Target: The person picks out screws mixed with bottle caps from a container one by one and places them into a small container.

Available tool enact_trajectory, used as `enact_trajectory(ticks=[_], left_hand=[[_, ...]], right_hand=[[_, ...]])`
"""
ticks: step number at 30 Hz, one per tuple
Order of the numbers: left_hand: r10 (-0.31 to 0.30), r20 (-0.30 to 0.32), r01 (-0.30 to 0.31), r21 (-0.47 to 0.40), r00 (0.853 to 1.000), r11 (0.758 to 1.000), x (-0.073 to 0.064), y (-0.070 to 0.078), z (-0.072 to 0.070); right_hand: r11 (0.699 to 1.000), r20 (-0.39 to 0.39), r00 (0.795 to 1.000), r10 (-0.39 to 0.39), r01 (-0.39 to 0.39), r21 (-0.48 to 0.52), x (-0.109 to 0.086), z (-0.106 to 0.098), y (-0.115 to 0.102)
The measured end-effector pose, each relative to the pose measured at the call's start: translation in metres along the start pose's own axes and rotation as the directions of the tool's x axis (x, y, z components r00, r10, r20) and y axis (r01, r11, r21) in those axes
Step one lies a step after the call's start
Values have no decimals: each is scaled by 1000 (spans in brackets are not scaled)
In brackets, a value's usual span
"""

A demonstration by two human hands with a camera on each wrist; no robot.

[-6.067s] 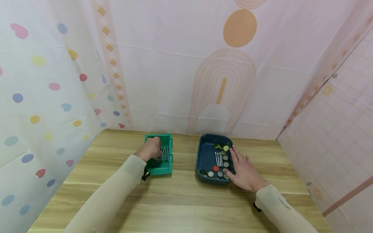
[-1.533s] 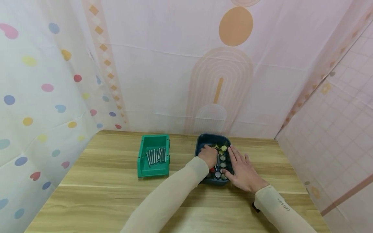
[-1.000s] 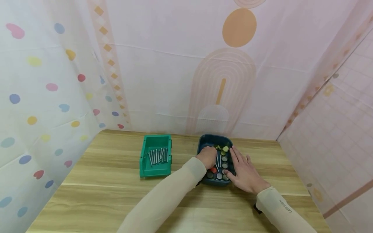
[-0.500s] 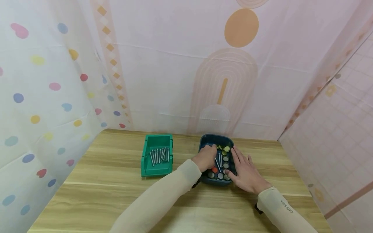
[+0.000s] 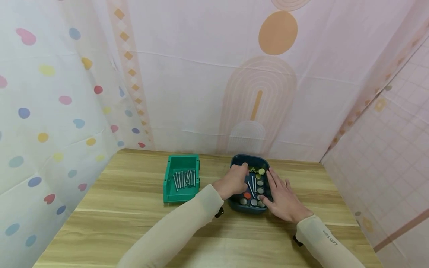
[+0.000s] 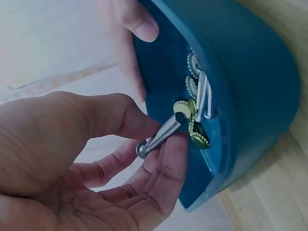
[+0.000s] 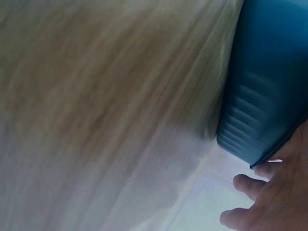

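Pinched between thumb and fingertips of my left hand (image 5: 233, 180) is a metal bolt (image 6: 163, 134), its threaded end pointing at the tray in the left wrist view. That hand is over the left side of a dark blue tray (image 5: 249, 210). Inside the tray lie a few bolts (image 5: 252, 185), gold bottle caps (image 5: 261, 171), silver bottle caps (image 5: 254, 202) and a red disc (image 5: 247, 195). My right hand (image 5: 284, 199) rests on the tray's right rim with extended fingers; its thumb reaches over the inside. In the right wrist view, its fingers (image 7: 250, 185) show beside the outer wall.
Left of the tray stands a green bin (image 5: 181, 198) holding several bolts (image 5: 183, 179) laid roughly side by side. Both containers are on a wood-grain table (image 5: 214, 238). Patterned curtains (image 5: 187, 82) hang behind and on both sides.
My left hand was in the green bin six seconds ago, then reached into the blue tray. Over the last second it has drawn slightly left and back. The right hand keeps its place.
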State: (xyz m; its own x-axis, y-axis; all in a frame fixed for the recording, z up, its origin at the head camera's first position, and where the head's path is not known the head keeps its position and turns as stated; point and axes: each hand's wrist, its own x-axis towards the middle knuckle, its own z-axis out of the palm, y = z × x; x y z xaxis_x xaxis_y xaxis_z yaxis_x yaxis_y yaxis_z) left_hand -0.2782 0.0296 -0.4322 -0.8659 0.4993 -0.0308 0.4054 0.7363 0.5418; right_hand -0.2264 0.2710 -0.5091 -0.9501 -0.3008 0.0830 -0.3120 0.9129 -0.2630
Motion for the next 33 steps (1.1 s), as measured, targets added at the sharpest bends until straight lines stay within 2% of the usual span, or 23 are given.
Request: enact_trajectory(ticks=[12, 17, 20, 27, 33], left_hand=[[-4, -42, 1, -62, 999, 998, -20, -18, -25], [-40, -70, 34, -82, 997, 996, -27, -31, -37], [-56, -87, 50, -68, 995, 996, -27, -42, -42], [-120, -84, 114, -75, 989, 991, -31, -65, -53], [-134, -117, 128, -61, 984, 990, -38, -81, -65]], right_hand=[[1000, 1, 1000, 2, -2, -2, -1, -1, 0], [1000, -6, 1000, -2, 2, -7, -1, 0, -1], [1000, -14, 1000, -6, 6, -12, 0, 2, 0], [1000, -12, 1000, -9, 9, -17, 1, 4, -1], [1000, -3, 1000, 0, 0, -18, 0, 2, -1]])
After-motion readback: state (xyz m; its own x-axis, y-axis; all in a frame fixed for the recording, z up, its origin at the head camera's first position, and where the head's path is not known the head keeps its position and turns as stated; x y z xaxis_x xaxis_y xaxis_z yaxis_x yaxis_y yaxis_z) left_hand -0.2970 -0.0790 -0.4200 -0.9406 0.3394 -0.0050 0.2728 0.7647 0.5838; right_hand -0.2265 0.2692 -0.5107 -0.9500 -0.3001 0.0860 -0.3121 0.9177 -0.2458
